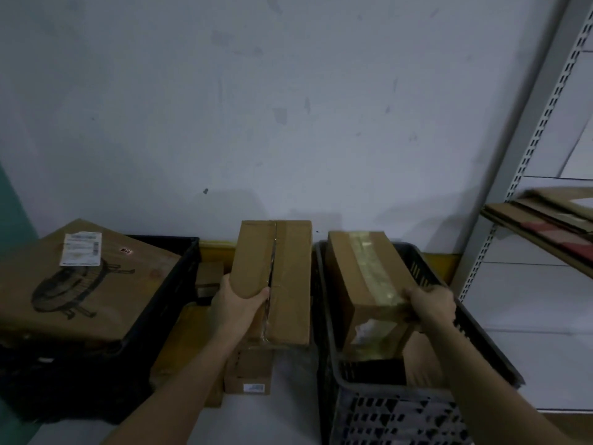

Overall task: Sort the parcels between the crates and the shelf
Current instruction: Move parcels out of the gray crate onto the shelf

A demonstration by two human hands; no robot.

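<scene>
Cardboard, plastic and painted metal

The middle parcel point(282, 277) is matt brown cardboard with a clear tape seam; the right parcel point(359, 271) carries a glossy tape strip. Both crates, left point(154, 319) and right point(401, 412), are dark perforated plastic. The shelf upright point(526, 162) is pale painted metal, and the wall point(256, 107) is matt, scuffed paint.

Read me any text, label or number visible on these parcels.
White shipping label on the big flat box: print too blurred to read.
Small red sticker beside it: unreadable.
Small label on the low box: unreadable.
No legible text anywhere else.
</scene>
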